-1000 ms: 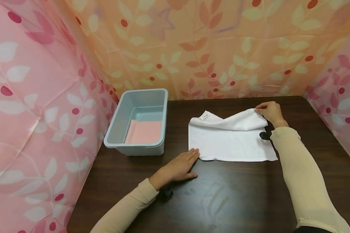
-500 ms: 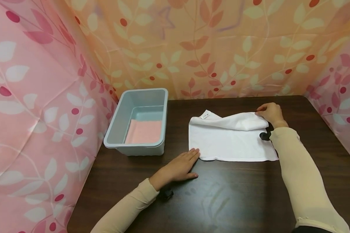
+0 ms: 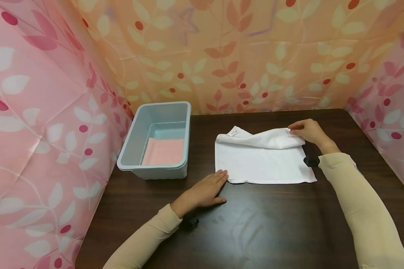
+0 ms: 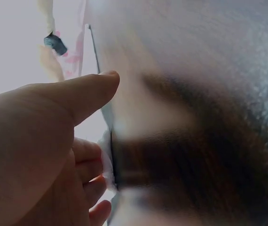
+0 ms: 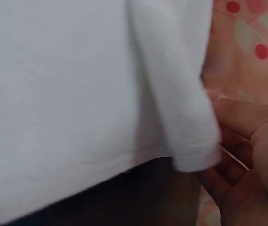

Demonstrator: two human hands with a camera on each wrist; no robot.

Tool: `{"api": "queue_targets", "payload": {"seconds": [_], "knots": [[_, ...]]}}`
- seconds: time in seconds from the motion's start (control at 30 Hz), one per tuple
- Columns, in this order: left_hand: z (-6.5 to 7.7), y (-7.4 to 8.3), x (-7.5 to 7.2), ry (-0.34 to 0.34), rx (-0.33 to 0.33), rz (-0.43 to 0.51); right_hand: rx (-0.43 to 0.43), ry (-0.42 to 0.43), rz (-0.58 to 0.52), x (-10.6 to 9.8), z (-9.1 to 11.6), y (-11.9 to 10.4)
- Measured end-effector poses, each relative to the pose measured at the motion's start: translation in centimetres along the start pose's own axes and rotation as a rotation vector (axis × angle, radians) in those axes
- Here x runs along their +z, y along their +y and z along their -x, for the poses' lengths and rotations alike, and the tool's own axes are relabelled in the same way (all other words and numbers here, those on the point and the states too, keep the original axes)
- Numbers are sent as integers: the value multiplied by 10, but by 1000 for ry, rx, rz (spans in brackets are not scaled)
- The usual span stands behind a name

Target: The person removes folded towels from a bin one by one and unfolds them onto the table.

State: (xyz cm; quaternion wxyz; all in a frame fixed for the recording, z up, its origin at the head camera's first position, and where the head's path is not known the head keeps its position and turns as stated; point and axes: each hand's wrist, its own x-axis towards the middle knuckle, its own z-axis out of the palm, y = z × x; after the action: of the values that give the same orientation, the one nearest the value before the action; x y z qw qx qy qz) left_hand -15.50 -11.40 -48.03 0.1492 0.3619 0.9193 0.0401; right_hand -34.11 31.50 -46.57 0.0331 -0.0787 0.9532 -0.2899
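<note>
A white towel [image 3: 262,166] lies spread on the dark table, its far edge folded over toward the near side in a loose roll. A small tag [image 3: 233,132] shows at its far left corner. My left hand [image 3: 203,191] lies flat with straight fingers, the fingertips resting on the towel's near left corner. At the far right corner, my right hand [image 3: 309,131] pinches the folded edge between thumb and fingers. The right wrist view shows the towel's rolled edge [image 5: 183,103] right at the thumb, with the other fingers partly hidden below.
Left of the towel stands a grey-blue plastic bin [image 3: 128,158] with a folded pink cloth [image 3: 164,152] on its floor. Floral curtains [image 3: 222,48] enclose the table [image 3: 256,231] at the back and both sides. A black wrist device [image 3: 190,222] sits under the left wrist.
The folded edge at the right corner has sunk slightly from a second ago. My right wrist and forearm have swung a little outward to the right. The left hand stays in place.
</note>
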Motion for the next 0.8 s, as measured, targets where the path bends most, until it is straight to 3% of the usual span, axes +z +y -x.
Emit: {"api": "queue_targets", "payload": {"seconds": [0.13, 0.3, 0.5, 0.57, 0.67, 0.8], "knots": [[0, -1, -2, 13, 8, 9, -2, -1, 6, 13, 2, 7], [-4, -2, -4, 63, 9, -20, -45, 67, 11, 23, 2, 10], [-12, 1, -8, 296, 0, -96, -50, 88, 11, 25, 2, 10], [-13, 2, -9, 344, -19, -99, -43, 87, 11, 25, 3, 9], [-14, 3, -9, 357, -41, -114, -35, 86, 9, 26, 3, 9], [-16, 3, -5, 307, -31, -161, -27, 83, 8, 26, 4, 9]]}}
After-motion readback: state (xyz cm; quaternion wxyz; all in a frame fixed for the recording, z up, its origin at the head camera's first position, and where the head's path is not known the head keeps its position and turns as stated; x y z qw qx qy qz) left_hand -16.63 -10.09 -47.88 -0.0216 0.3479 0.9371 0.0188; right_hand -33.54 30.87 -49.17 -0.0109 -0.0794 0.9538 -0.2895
